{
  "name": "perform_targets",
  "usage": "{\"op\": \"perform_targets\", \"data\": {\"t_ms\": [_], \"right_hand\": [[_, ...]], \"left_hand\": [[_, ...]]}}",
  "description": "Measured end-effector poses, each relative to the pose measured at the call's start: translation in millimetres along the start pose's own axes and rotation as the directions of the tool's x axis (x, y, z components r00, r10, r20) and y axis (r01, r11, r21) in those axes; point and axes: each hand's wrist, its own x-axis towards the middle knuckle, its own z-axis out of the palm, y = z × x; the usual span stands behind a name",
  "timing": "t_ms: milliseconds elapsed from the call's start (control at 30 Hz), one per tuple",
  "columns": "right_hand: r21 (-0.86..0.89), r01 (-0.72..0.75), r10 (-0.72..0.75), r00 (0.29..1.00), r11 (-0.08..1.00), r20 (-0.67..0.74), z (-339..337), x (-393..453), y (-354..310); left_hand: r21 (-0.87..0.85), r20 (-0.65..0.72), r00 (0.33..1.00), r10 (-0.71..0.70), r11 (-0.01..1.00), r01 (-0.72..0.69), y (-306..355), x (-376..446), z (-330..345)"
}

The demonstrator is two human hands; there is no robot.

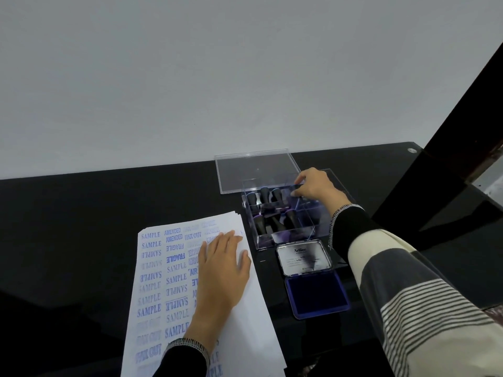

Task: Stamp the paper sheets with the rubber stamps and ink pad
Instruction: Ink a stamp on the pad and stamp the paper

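Left hand (223,268) lies flat on paper sheets (261,308); right hand (315,187) reaches into stamp box (307,227), grip unclear.

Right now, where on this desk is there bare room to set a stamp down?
Bare desk lies left of the paper sheets up to the wall. The right is crowded: stamp box, its lid and ink pad, with a narrow strip beside the sheets.

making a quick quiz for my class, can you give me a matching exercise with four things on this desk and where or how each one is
Things:
1. ink pad
2. left hand
3. right hand
4. clear lid

States:
A. lying flat behind the stamp box
B. flat on the paper sheets
C. open, blue pad showing
D. reaching into the stamp box

Pairs: 1-C, 2-B, 3-D, 4-A
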Motion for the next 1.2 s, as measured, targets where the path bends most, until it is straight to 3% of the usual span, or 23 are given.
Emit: {"op": "perform_targets", "data": {"t_ms": [167,267,333,500,733,800,900,1033,1200], "right_hand": [[-0.003,-0.030,0.030,0.997,1.000,-0.072,4.2,-1.6,2.2],[0.041,-0.049,0.058,0.967,0.998,-0.246,-4.6,0.3,9.2],[-0.047,-0.129,0.106,0.934,0.991,-0.343,-10.5,2.3,14.1],[-0.219,-0.249,0.205,0.957,0.944,-0.203,-8.9,0.6,15.7],[-0.170,-0.298,0.258,0.941,0.939,-0.221,-8.1,-3.8,8.4],[-0.101,-0.282,0.242,0.924,0.954,-0.296,-11.5,-9.5,7.7],[0.210,-0.173,0.242,0.897,0.962,-0.370,-15.7,-24.4,5.7],[0.596,0.062,0.207,0.905,0.801,-0.372,-9.2,-61.0,-5.5],[0.718,0.097,0.177,0.938,0.690,-0.297,23.3,-114.8,-8.5]], "left_hand": [[0.005,-0.008,1.000,0.004,1.000,-0.004,-1.8,1.3,2.2],[0.009,-0.012,1.000,0.009,1.000,-0.009,-2.1,1.5,2.6],[0.012,-0.021,1.000,0.013,1.000,-0.013,-2.1,1.2,3.1],[0.010,-0.030,0.999,0.018,1.000,-0.018,-2.2,0.4,2.9],[-0.003,-0.019,1.000,0.009,1.000,-0.009,0.1,-0.2,1.0],[-0.002,-0.020,1.000,0.007,1.000,-0.007,0.8,-0.4,1.1],[-0.008,-0.048,0.999,0.004,1.000,-0.004,1.1,0.6,0.3],[0.109,-0.050,0.997,0.051,0.993,-0.045,7.4,0.7,-6.2],[0.253,0.045,0.997,0.056,0.965,-0.066,18.7,-1.8,-19.6]]}}
